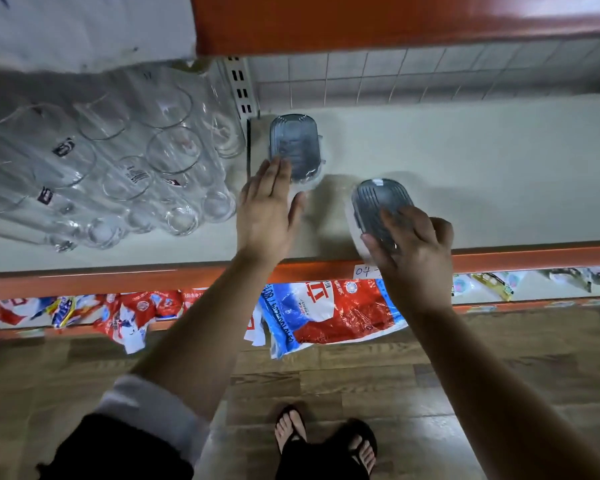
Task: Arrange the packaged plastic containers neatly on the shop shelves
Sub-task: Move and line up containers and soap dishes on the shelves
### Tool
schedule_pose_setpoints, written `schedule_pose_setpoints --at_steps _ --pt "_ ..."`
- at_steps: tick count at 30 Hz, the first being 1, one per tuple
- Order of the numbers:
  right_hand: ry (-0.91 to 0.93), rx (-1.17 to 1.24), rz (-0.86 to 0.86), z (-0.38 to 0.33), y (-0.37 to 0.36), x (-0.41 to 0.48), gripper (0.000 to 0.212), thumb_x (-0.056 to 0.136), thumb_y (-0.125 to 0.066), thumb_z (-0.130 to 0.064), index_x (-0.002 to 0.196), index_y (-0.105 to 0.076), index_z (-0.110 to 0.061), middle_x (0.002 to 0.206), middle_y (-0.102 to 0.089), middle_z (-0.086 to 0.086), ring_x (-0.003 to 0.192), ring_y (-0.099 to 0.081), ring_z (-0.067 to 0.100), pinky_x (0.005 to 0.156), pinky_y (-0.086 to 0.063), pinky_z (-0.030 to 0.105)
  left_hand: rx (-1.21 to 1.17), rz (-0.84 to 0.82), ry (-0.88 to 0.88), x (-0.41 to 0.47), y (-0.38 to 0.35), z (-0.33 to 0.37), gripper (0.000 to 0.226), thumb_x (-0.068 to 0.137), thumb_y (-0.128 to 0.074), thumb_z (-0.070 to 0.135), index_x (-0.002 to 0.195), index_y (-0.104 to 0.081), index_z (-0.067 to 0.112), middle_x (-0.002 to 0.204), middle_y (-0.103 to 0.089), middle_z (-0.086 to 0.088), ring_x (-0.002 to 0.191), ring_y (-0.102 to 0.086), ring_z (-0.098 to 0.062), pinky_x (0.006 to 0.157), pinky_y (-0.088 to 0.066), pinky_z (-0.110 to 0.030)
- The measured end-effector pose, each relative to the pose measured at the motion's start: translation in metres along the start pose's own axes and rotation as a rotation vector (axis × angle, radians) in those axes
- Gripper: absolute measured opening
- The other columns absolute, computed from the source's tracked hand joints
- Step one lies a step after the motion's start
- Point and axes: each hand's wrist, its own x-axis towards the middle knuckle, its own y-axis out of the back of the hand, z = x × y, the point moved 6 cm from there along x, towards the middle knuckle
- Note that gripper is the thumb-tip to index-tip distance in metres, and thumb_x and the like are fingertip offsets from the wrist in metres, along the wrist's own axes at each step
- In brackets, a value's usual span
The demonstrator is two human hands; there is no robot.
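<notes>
Gripping the second packaged container (pixel 381 206) near the front lip of the shelf (pixel 465 168), the right hand (pixel 409 251) is risking a slip off the edge if the slick wrap gives, while the left hand (pixel 267 209), fingers (pixel 274 171) straight, is pressing the first container (pixel 293 147) in the back corner beside the glasses (pixel 160 157), possibly jolting them.

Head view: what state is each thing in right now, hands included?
rear container: wrapped, lying flat on the shelf beside the divider.
front container: wrapped, near the shelf's front edge, gripped.
left hand: fingers straight, tips at the rear container's near end.
right hand: curled round the front container.
glasses: grouped left of the divider, untouched.
red-and-blue bag: one level down, overhanging the edge.
</notes>
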Motion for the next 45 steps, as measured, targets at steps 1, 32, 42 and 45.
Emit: schedule_pose_setpoints --at_steps 1,32,42,45 --pt "-0.001 -0.020 -0.013 -0.001 -0.004 0.006 0.052 0.092 -0.053 -0.047 0.120 -0.067 -0.006 0.123 -0.062 0.015 0.102 -0.052 0.048 0.076 -0.050 0.042 -0.012 0.068 0.021 -0.013 0.002 -0.004 0.051 0.099 -0.049 0.027 0.142 -0.045 0.001 0.147 -0.044 -0.017 0.136 -0.041 -0.032 0.111 -0.034 -0.044" --pt "0.050 -0.082 -0.311 -0.020 -0.005 0.037 0.050 0.101 -0.042 -0.030 0.144 -0.040 -0.006 0.141 -0.045 0.017 0.127 -0.040 0.037 0.103 -0.036 0.045 0.043 0.083 -0.034 -0.082 0.038 0.032 0.043 0.092 -0.042 0.017 0.130 -0.059 0.003 0.133 -0.058 -0.015 0.124 -0.054 -0.033 0.104 -0.039 -0.042" --pt "0.166 0.136 -0.161 -0.065 0.124 -0.033 0.033 0.096 -0.055 -0.016 0.124 -0.060 0.002 0.112 -0.064 0.020 0.103 -0.058 0.039 0.095 -0.045 0.043 0.065 0.232 -0.012 -0.152 0.157 0.087 0.039 0.097 -0.042 0.026 0.118 -0.067 0.005 0.120 -0.067 -0.010 0.113 -0.060 -0.031 0.096 -0.040 -0.041" --pt "0.222 0.189 -0.101 -0.085 0.164 -0.037 0.029 0.094 -0.058 -0.014 0.119 -0.062 0.000 0.109 -0.066 0.017 0.100 -0.058 0.037 0.090 -0.048 0.043 0.070 0.352 0.032 -0.164 0.200 0.095 0.036 0.096 -0.044 0.024 0.116 -0.068 0.006 0.117 -0.068 -0.008 0.110 -0.060 -0.030 0.095 -0.039 -0.040"
